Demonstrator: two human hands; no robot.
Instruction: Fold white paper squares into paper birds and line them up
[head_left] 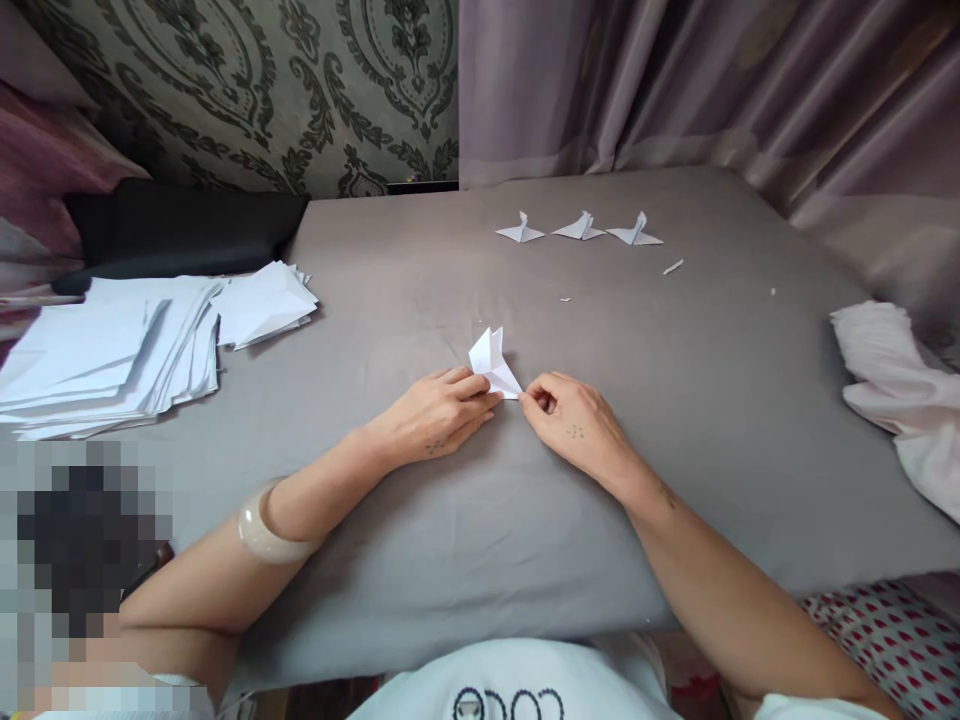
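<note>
A partly folded piece of white paper (489,352) lies on the grey cloth in front of me, with two points sticking up at its far end. My left hand (448,408) rests over its left and near side, fingers pressed down on it and hiding part of it. At the lower right corner of the paper, my right hand (574,420) pinches the tip between thumb and forefinger. Farther back stand three folded paper birds in a row: a left one (521,230), a middle one (580,228) and a right one (636,232).
Stacks of white paper sheets (112,350) lie at the left, beside a smaller pile of folded papers (266,300). Behind them is a black cover (187,230). Paper scraps (673,267) dot the grey table cloth (712,400). A crumpled white cloth (892,380) lies at right.
</note>
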